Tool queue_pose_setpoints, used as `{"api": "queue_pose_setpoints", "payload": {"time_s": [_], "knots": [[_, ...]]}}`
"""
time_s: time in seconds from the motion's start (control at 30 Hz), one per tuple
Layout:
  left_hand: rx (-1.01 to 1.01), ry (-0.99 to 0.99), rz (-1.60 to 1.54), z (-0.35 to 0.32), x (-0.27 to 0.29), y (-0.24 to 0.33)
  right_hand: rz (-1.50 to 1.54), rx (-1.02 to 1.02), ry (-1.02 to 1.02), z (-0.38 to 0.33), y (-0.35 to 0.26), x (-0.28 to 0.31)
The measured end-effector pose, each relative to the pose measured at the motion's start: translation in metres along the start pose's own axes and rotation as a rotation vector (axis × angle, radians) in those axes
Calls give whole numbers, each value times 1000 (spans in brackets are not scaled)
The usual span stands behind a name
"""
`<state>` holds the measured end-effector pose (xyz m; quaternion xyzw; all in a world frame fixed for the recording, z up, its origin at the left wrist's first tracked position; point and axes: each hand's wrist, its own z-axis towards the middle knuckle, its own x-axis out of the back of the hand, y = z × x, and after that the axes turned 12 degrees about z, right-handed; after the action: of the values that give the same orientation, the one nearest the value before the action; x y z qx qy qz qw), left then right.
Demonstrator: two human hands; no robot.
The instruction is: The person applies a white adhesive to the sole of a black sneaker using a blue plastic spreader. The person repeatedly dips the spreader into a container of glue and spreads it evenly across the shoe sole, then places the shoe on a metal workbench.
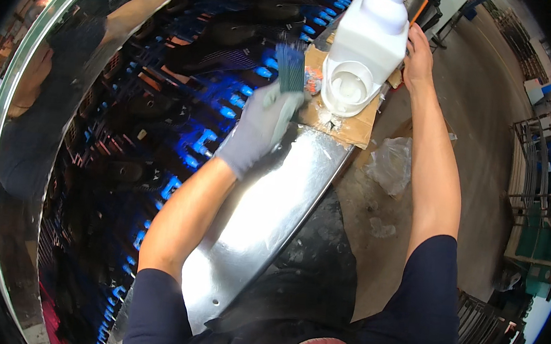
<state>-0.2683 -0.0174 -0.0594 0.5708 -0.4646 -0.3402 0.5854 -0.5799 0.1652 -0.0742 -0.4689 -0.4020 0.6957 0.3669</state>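
My left hand (263, 122), in a grey glove, is closed around a brush with dark blue-green bristles (290, 68). The bristles point away from me; motion blurs them slightly, and the glove covers the handle. Just to the right stands a white plastic bottle (373, 40) with a narrowing top. At its near base is a round white cup-like opening (348, 87) holding whitish material. My bare right hand (419, 59) is at the bottle's right side, its fingers bent and partly hidden behind it. Whether they grip the bottle itself does not show.
Stained cardboard (358, 130) lies under the bottle, beside a shiny metal ledge (267, 197). Left of it is dark machinery with blue fittings (228, 112), behind a curved clear panel (3, 102). A plastic bag (391, 166) lies on the floor; racks (538, 162) stand at right.
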Motion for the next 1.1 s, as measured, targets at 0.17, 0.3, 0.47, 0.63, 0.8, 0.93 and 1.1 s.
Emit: {"api": "queue_pose_setpoints", "payload": {"time_s": [0.17, 0.3, 0.47, 0.63, 0.8, 0.93, 1.1], "knots": [[-244, 100, 85, 80, -19, 11, 96, -30, -134, 52, 28, 12], [-706, 116, 419, 124, -21, -9, 226, -165, -124, 57, 44, 15], [-886, 129, 500, 139, -32, -20, 502, -272, -145, 55, 52, -5], [-825, 113, 394, 138, -33, -22, 366, -228, -85, 16, -2, -51], [-887, 267, 683, 128, -35, -10, 420, -236, -61, 8, -13, -57], [-638, 186, 605, 112, -36, 3, 498, -282, -54, 7, -12, -58], [-770, 218, 566, 123, -30, -11, 478, -283, -15, 14, 0, -56]]}}
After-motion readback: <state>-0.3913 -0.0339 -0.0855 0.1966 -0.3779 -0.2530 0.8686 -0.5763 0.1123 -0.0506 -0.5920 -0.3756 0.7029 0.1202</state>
